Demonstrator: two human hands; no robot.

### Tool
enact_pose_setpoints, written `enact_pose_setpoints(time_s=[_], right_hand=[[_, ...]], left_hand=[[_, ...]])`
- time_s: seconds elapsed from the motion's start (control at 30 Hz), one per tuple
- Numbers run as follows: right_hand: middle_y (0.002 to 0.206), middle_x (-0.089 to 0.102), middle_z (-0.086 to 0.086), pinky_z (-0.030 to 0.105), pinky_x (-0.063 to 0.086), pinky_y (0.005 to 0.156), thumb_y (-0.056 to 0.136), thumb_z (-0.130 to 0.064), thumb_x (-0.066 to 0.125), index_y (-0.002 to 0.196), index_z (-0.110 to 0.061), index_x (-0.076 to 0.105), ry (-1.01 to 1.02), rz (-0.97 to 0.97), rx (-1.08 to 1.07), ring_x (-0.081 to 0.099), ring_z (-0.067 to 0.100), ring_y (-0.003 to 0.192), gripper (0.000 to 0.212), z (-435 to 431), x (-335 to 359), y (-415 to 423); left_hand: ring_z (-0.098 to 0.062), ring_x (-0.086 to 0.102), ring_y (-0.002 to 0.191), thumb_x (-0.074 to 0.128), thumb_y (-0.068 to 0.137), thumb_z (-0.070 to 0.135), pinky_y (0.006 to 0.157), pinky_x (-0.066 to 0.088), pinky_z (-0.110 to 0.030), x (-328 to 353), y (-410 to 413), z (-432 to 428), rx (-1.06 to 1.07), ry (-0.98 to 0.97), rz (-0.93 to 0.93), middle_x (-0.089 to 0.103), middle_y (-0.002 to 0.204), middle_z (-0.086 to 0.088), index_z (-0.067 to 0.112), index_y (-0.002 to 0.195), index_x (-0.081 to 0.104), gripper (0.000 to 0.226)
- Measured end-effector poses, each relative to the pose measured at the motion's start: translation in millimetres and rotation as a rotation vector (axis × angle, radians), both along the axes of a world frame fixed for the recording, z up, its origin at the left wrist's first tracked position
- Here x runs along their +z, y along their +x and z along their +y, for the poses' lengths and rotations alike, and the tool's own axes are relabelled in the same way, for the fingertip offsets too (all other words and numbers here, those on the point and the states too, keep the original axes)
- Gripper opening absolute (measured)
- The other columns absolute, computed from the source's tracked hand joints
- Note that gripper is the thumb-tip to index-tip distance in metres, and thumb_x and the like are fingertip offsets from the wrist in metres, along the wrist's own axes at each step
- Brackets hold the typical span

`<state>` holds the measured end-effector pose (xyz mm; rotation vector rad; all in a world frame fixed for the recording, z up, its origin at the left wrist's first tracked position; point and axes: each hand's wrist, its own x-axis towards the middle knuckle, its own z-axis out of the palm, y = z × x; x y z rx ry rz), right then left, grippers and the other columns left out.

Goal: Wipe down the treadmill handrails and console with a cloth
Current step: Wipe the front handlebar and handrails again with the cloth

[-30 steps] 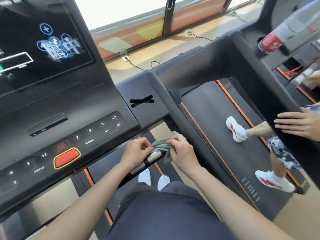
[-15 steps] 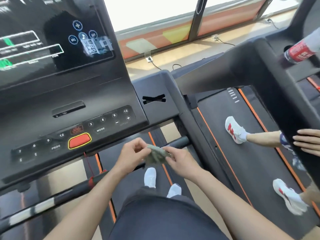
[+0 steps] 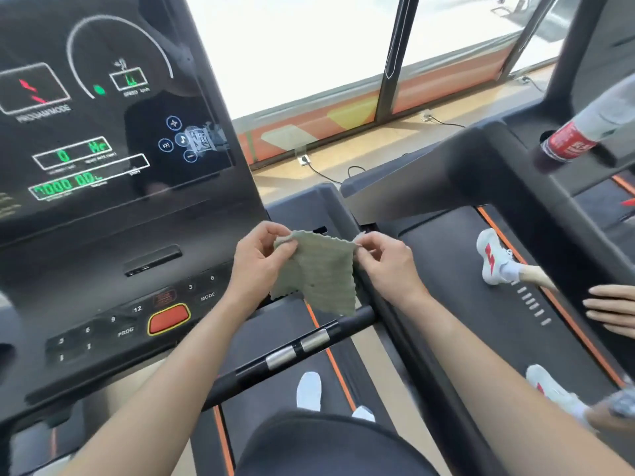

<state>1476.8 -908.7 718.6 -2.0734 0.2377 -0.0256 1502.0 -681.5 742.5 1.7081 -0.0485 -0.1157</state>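
Gym floor beside a bright window (image 3: 309, 63) at 12 o'clock; treadmills stand side by side. The console (image 3: 103, 269) fills 9 to 11 o'clock, display (image 3: 103, 115) lit green, red stop button (image 3: 168, 319) among the keys below.

- Cloth (image 3: 319, 269): grey-green and ribbed, at centre of view, held up in the air and opened out flat, lower edge hanging free. It touches neither console nor rail.
- Left hand (image 3: 261, 259): fingers curled, pinching the cloth's upper left corner.
- Right hand (image 3: 385, 262): thumb and fingertips pinching the upper right corner, the other fingers loosely bent.
- Front handrail (image 3: 295, 348): dark bar with two metal grip plates, at 6 o'clock of the cloth, nothing on it.
- Next treadmill at 3 o'clock: bottle (image 3: 577, 139) in its cup holder, another person's hand (image 3: 611, 307) on its rail, white shoes on its belt.

Step, as judged: a pause between surfaces, the cloth being shaken out or turned to a fresh face. The next move likely calls for refolding it into a pad and pressing it flat on the keys or display at 9 o'clock, keeping light over the stop button.

Against the earlier frames: a second ago the cloth was bunched on the handrail's grip plate under both hands; half a second ago it was lifted, still wadded. Now it is unfolded and higher, and the view has tipped up to take in more display.
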Motion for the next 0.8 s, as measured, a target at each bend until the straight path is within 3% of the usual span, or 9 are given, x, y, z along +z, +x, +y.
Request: enact_pose_setpoints(time_s=[0.07,0.23,0.33,0.43,0.53,0.6,0.67,0.73,0.8], right_hand=[[0.078,0.074,-0.009,0.019,0.053,0.072,0.092,-0.014,0.067,0.089,-0.019,0.075,0.007,-0.134,-0.057,0.068,0.001,0.071,0.01,-0.1,26.5,16.2],[0.089,0.076,-0.008,0.02,0.055,0.081,0.091,-0.011,0.068,0.099,-0.014,0.077,-0.059,-0.287,-0.12,0.07,0.006,0.082,0.012,-4.0,40.1,25.0],[0.093,0.076,-0.003,0.028,0.056,0.086,0.088,-0.01,0.069,0.1,-0.012,0.077,-0.23,-0.189,-0.119,0.07,0.01,0.084,0.015,-5.5,4.0,14.5],[0.103,0.074,0.002,0.039,0.053,0.09,0.084,-0.012,0.069,0.101,-0.014,0.077,-0.398,0.046,-0.049,0.067,0.024,0.096,0.019,-5.4,-42.0,3.0],[0.103,0.065,0.001,0.042,0.051,0.086,0.08,-0.013,0.069,0.097,-0.018,0.076,-0.593,0.063,-0.08,0.056,0.028,0.096,0.019,-1.4,-62.0,-5.7],[0.103,0.062,0.003,0.044,0.051,0.084,0.078,-0.009,0.07,0.098,-0.015,0.075,-0.631,-0.078,-0.136,0.054,0.027,0.094,0.021,4.5,-61.6,-4.2],[0.114,0.064,0.007,0.045,0.051,0.092,0.081,-0.005,0.068,0.106,-0.01,0.073,-0.606,-0.195,-0.077,0.056,0.028,0.104,0.025,15.2,-59.9,4.5],[0.132,0.061,0.015,0.044,0.046,0.106,0.086,-0.003,0.063,0.116,-0.005,0.07,-0.597,-0.224,0.046,0.055,0.032,0.122,0.03,23.3,-66.4,21.6],[0.15,0.048,0.016,0.045,0.035,0.117,0.093,-0.008,0.056,0.134,-0.004,0.059,-0.571,-0.121,0.171,0.042,0.032,0.14,0.041,28.9,-76.6,40.2]], left_hand=[[-0.012,0.056,0.07,0.068,0.09,0.009,0.065,0.046,-0.022,18.1,16.5,-1.4,0.028,-0.052,-0.094,0.064,0.076,0.003,0.017,0.086,0.063,0.01],[-0.009,0.054,0.069,0.066,0.084,-0.001,0.065,0.044,-0.018,22.9,28.1,-4.4,-0.034,-0.017,-0.207,0.063,0.08,-0.002,0.016,0.084,0.061,0.018],[-0.018,0.062,0.077,0.063,0.075,0.019,0.075,0.048,-0.033,-24.0,27.2,1.9,-0.165,0.352,-0.19,0.071,0.086,0.009,0.035,0.08,0.059,0.017],[-0.017,0.064,0.076,0.055,0.068,0.036,0.074,0.042,-0.032,-63.9,22.6,4.0,-0.409,0.744,-0.246,0.066,0.076,0.013,0.03,0.081,0.062,0.016],[-0.017,0.065,0.078,0.052,0.07,0.041,0.072,0.041,-0.031,-80.7,24.8,0.3,-0.381,0.8,-0.362,0.068,0.077,0.012,0.028,0.081,0.068,0.023],[-0.019,0.064,0.088,0.054,0.076,0.035,0.077,0.047,-0.034,-83.5,31.3,-6.6,-0.27,0.771,-0.413,0.071,0.092,0.008,0.024,0.088,0.071,0.024],[-0.026,0.063,0.111,0.06,0.081,0.027,0.093,0.052,-0.041,-90.2,40.9,-20.1,-0.249,0.821,-0.443,0.07,0.12,-0.002,0.017,0.107,0.072,0.03],[-0.033,0.045,0.14,0.059,0.091,0.03,0.113,0.038,-0.046,-99.5,52.2,-36.3,-0.368,1.005,-0.372,0.049,0.152,-0.015,0.012,0.139,0.056,0.051],[-0.033,0.011,0.155,0.04,0.103,0.041,0.126,0.014,-0.047,-109.6,64.0,-48.4,-0.484,1.173,-0.279,0.013,0.168,-0.017,0.012,0.159,0.023,0.066]])
